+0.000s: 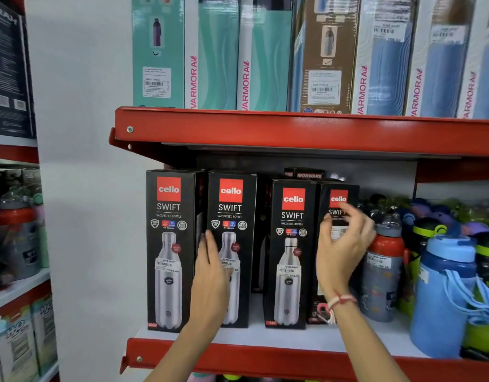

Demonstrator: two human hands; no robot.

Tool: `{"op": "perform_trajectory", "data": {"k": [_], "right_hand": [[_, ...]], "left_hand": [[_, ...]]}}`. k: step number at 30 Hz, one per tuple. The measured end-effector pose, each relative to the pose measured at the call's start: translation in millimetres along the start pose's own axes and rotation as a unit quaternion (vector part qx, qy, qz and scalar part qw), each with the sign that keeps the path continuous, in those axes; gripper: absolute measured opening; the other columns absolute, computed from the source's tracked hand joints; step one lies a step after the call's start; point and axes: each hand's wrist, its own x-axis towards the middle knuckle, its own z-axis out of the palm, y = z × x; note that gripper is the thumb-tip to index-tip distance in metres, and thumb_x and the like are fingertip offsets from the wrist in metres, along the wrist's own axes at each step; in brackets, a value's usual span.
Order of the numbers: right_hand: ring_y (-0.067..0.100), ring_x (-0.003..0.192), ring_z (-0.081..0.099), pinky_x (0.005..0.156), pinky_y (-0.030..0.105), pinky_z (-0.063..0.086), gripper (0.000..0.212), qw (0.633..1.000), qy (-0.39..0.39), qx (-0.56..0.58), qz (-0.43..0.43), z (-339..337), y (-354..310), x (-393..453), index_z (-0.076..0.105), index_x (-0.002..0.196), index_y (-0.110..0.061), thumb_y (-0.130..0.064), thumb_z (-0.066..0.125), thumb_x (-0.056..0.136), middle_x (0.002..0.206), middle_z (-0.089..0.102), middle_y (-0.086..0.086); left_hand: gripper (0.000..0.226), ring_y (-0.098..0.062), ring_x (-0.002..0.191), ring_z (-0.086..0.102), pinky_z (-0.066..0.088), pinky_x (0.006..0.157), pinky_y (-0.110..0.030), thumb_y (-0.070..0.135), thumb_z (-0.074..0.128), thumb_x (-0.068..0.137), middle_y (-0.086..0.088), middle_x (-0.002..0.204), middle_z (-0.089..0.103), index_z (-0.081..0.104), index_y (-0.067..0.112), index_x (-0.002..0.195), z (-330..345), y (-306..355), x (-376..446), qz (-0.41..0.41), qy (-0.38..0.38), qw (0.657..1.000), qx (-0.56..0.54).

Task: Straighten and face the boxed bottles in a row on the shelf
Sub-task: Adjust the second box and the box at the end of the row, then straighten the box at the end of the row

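Observation:
Several black boxed bottles marked "cello SWIFT" stand upright in a row on the white shelf (287, 339). The first box (169, 249) is at the far left, the second box (235, 210) beside it, then a gap, the third box (290, 252) and the fourth box (338, 197), set a little further back. My left hand (210, 274) lies flat against the left front edge of the second box, fingers straight. My right hand (341, 249) hovers in front of the fourth box with fingers spread and curled; I cannot tell whether it touches the box.
Loose plastic bottles crowd the shelf at the right, a red-lidded grey one (382, 271) next to the fourth box and a blue one (444, 296) nearer the front. A red shelf edge (293, 133) overhangs above, with tall boxes on it. A white wall lies left.

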Motion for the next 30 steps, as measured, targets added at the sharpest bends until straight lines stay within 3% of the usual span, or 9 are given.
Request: {"op": "perform_trajectory", "data": {"k": [3, 7, 10, 13, 17, 19, 24, 27, 30], "right_hand": [[0.044, 0.124, 0.034, 0.097, 0.053, 0.036, 0.086, 0.976, -0.118, -0.139, 0.117, 9, 29, 3, 0.034, 0.144, -0.011, -0.033, 0.079, 0.074, 0.142, 0.036, 0.025], [0.046, 0.121, 0.046, 0.093, 0.051, 0.044, 0.11, 0.958, -0.216, -0.131, 0.133, 0, 48, 8, 0.02, 0.15, -0.008, -0.041, 0.083, 0.067, 0.138, 0.043, 0.027], [0.038, 0.115, 0.056, 0.093, 0.044, 0.048, 0.106, 0.963, -0.213, -0.104, 0.124, -17, 55, 19, 0.031, 0.147, -0.012, -0.042, 0.086, 0.061, 0.129, 0.058, 0.019], [0.018, 0.109, 0.059, 0.094, 0.034, 0.047, 0.092, 0.966, -0.234, -0.042, 0.1, -45, 53, 33, 0.04, 0.141, -0.022, -0.04, 0.085, 0.062, 0.118, 0.063, -0.003], [0.011, 0.108, 0.06, 0.095, 0.036, 0.048, 0.094, 0.948, -0.297, 0.044, 0.108, -77, 53, 65, 0.043, 0.138, -0.032, -0.047, 0.087, 0.057, 0.118, 0.063, -0.008], [0.013, 0.109, 0.064, 0.095, 0.042, 0.052, 0.097, 0.929, -0.327, 0.112, 0.134, -90, 55, 78, 0.046, 0.134, -0.036, -0.052, 0.089, 0.049, 0.121, 0.065, -0.005], [0.022, 0.11, 0.066, 0.096, 0.05, 0.051, 0.091, 0.866, -0.415, 0.219, 0.173, -107, 65, 94, 0.048, 0.139, -0.028, -0.03, 0.088, 0.056, 0.122, 0.068, 0.003], [0.023, 0.114, 0.064, 0.087, 0.045, 0.055, 0.077, 0.817, -0.472, 0.254, 0.212, -105, 69, 101, 0.046, 0.141, -0.027, -0.011, 0.076, 0.072, 0.127, 0.066, 0.003], [0.023, 0.112, 0.063, 0.078, 0.045, 0.057, 0.059, 0.78, -0.523, 0.253, 0.234, -95, 62, 109, 0.05, 0.136, -0.026, 0.005, 0.057, 0.086, 0.124, 0.067, 0.002]], "left_hand": [[0.069, -0.039, 0.144, 0.02, 0.031, 0.111, -0.045, 0.005, 0.061, 0.086, -0.027, 0.154, 0.02, 0.026, 0.002, 0.146, -2, 18, 1, 0.142, 0.106, 0.983, 0.055], [0.053, -0.025, 0.139, 0.033, 0.033, 0.113, -0.037, 0.011, 0.056, 0.09, -0.014, 0.147, 0.039, 0.039, 0.006, 0.14, 9, 54, 5, 0.196, 0.078, 0.977, -0.017], [0.047, -0.012, 0.13, 0.04, 0.033, 0.109, -0.026, 0.02, 0.053, 0.093, -0.002, 0.139, 0.046, 0.042, 0.014, 0.138, 24, 78, 1, 0.177, 0.015, 0.978, -0.105], [0.05, -0.003, 0.122, 0.041, 0.024, 0.102, -0.004, 0.025, 0.056, 0.092, 0.002, 0.139, 0.046, 0.041, 0.018, 0.139, 33, 101, 0, 0.151, -0.042, 0.974, -0.166], [0.073, -0.014, 0.131, 0.042, 0.036, 0.11, -0.032, 0.035, 0.067, 0.083, 0.001, 0.144, 0.043, 0.031, 0.02, 0.145, 47, 124, 0, 0.101, -0.107, 0.966, -0.214], [0.087, -0.014, 0.134, 0.04, 0.036, 0.111, -0.038, 0.038, 0.074, 0.076, 0.002, 0.146, 0.042, 0.027, 0.022, 0.147, 52, 132, -2, 0.066, -0.144, 0.955, -0.253], [0.098, -0.001, 0.128, 0.048, 0.038, 0.11, -0.035, 0.026, 0.081, 0.07, 0.017, 0.135, 0.056, 0.022, 0.035, 0.147, 56, 143, -10, 0.058, -0.23, 0.904, -0.356], [0.111, -0.003, 0.121, 0.055, 0.044, 0.105, -0.036, 0.017, 0.084, 0.067, 0.016, 0.13, 0.06, 0.011, 0.043, 0.148, 62, 149, -14, 0.046, -0.196, 0.909, -0.365], [0.113, 0.0, 0.098, 0.058, 0.043, 0.089, -0.009, 0.015, 0.081, 0.07, 0.022, 0.116, 0.061, 0.004, 0.043, 0.148, 68, 157, -15, 0.045, -0.154, 0.93, -0.331]]}}
